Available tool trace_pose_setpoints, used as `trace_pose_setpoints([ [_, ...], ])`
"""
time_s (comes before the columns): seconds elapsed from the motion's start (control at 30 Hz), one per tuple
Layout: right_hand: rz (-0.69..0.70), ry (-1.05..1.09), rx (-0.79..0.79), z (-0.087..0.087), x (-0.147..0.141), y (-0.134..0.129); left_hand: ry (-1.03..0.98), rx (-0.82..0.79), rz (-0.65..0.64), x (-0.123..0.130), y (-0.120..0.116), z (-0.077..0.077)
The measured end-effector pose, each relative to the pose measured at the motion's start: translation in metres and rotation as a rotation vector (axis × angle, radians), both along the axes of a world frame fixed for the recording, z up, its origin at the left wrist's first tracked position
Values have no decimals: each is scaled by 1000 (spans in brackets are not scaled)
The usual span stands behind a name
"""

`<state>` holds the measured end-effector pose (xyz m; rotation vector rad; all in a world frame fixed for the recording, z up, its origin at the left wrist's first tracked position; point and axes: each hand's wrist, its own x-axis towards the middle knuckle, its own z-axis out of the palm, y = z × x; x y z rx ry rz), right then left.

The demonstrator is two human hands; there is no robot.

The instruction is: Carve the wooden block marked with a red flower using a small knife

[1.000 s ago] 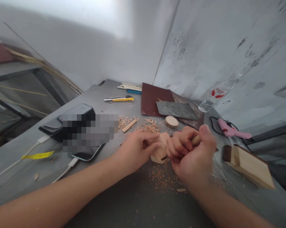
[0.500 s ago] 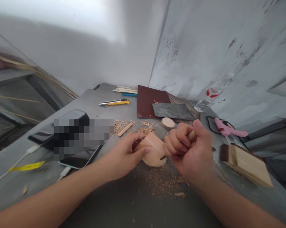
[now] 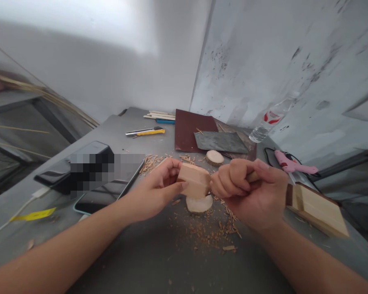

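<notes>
My left hand (image 3: 159,183) is closed on a pale wooden block (image 3: 195,179), thumb on the near side and fingers behind. My right hand (image 3: 248,188) is a fist around the wooden handle (image 3: 253,176) of a carving tool. Its handle end shows between thumb and fingers, and a short dark piece of blade (image 3: 208,194) shows at the block's lower right edge. Most of the tool is hidden by my fingers. Beneath the block lies a round wood slice (image 3: 199,204), partly covered by it. Wood shavings (image 3: 229,224) are scattered around the slice.
Another wood slice (image 3: 214,157) lies behind, near dark red sandpaper (image 3: 188,132) and a grey sheet (image 3: 220,142). A yellow utility knife (image 3: 145,131) is farther back. Left are a phone (image 3: 101,200) and black device (image 3: 95,153); right, a pink glue gun (image 3: 294,164), wooden block (image 3: 318,208) and bottle (image 3: 269,120).
The block has tilted in my left hand, now showing its end edge, and more of the slice beneath is uncovered. My right fist has moved slightly right and turned.
</notes>
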<state>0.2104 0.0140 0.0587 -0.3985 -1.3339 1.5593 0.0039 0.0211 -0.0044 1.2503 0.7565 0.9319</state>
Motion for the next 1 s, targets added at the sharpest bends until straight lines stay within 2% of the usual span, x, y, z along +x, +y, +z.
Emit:
trace_pose_setpoints([
  [0.13,34,37,18,-2,2,0,-53,7,19,5,-4,2],
  [0.37,52,23,22,5,0,-5,-149,-15,12,10,-10,4],
  [0.57,51,63,-3,-3,-4,-6,-167,-103,-15,14,-15,6],
  [0.77,43,68,2,-3,-3,-5,-184,-156,67,19,-13,4],
  [1.0,55,79,-48,2,-1,-2,-179,-169,87,21,-10,0],
])
